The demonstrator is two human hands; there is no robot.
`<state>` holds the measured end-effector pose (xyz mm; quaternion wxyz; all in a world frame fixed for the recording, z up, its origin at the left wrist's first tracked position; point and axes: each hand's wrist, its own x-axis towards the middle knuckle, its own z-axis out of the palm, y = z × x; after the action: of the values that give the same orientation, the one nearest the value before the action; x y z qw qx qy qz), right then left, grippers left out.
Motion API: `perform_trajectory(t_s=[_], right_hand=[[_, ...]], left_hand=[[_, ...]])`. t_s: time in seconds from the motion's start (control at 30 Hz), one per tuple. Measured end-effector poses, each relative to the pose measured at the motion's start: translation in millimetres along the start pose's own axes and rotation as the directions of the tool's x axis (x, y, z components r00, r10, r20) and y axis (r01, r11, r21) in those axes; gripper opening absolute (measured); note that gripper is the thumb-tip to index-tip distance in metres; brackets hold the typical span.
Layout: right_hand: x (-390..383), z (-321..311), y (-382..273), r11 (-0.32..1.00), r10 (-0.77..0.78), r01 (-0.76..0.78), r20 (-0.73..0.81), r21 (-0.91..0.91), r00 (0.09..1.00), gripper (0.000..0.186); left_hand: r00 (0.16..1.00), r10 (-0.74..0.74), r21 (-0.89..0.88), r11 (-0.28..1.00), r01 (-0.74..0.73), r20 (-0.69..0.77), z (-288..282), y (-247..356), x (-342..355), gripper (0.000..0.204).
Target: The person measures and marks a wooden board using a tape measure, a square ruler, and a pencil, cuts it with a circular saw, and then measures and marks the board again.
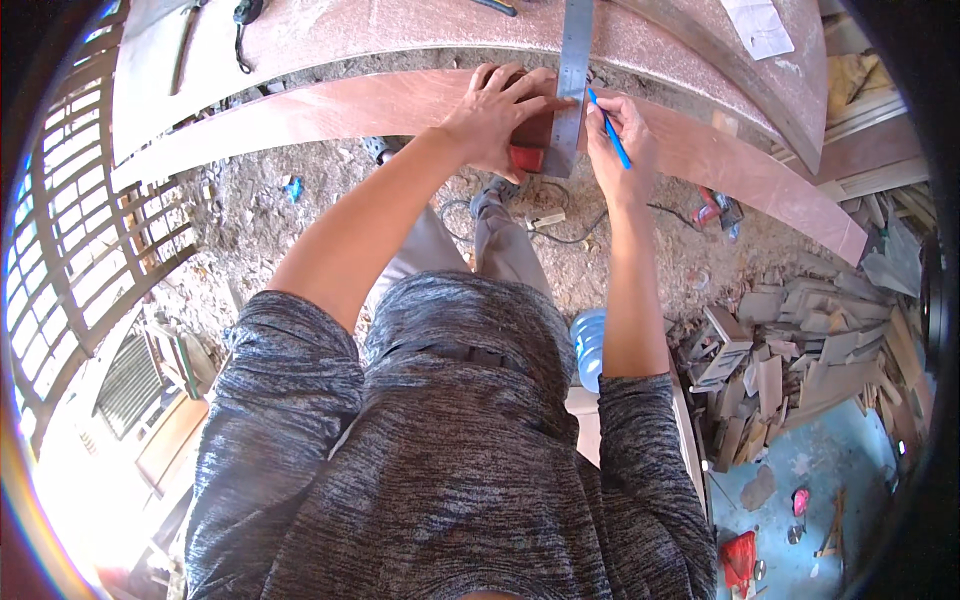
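Observation:
A long reddish wooden board point(330, 108) runs crosswise in front of me. Across it lies the metal blade point(573, 70) of a try square, pointing away from me. My left hand point(490, 112) grips the square's red stock point(527, 158) at the board's near edge, thumb below and fingers spread over the top. In my right hand point(625, 150), just right of the blade, a slim blue pencil or pen point(611, 135) is pinched, its tip close to the blade's edge. Whether the tip touches the wood I cannot tell.
Beyond the board is a wide, dusty wooden panel point(400, 28) with a tape measure point(247, 12) and a paper sheet point(758, 26). Wood offcuts point(800, 340) pile up at the right. A cable point(575, 238) and a blue water bottle point(588, 345) are on the ground. A lattice point(80, 230) stands left.

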<state>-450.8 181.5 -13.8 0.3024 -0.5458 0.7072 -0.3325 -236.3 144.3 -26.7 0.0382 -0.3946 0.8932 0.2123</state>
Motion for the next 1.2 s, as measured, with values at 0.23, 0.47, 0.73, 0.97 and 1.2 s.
perform_trajectory(t_s=[0.23,0.47,0.73,0.97,1.2], right_hand=[[4.8,-8.2,21.2,0.980,-0.139,0.134,0.029,0.145,0.990,0.009],[-55.1,-44.4,-11.3,0.988,0.023,0.024,0.294,-0.154,0.956,0.009],[-3.7,-4.5,7.8,0.997,-0.078,0.078,-0.007,-0.005,0.997,0.016],[13.6,1.3,12.4,0.989,-0.140,0.139,0.005,0.042,0.990,0.011],[-57.2,-44.7,2.4,0.964,-0.103,0.197,0.434,-0.178,0.895,0.006]], left_hand=[[0.999,0.044,0.003,0.999,-0.044,-0.011,4.1,-1.5,7.3,0.134],[1.000,-0.015,-0.043,0.999,0.015,-0.010,2.3,-0.4,-0.4,0.133],[1.000,-0.012,0.033,0.999,0.011,0.028,0.2,1.1,3.5,0.128],[0.999,0.009,0.019,1.000,-0.010,0.040,-4.6,2.7,4.7,0.130],[0.999,0.029,-0.019,0.999,-0.029,-0.021,1.2,-1.3,2.8,0.131]])
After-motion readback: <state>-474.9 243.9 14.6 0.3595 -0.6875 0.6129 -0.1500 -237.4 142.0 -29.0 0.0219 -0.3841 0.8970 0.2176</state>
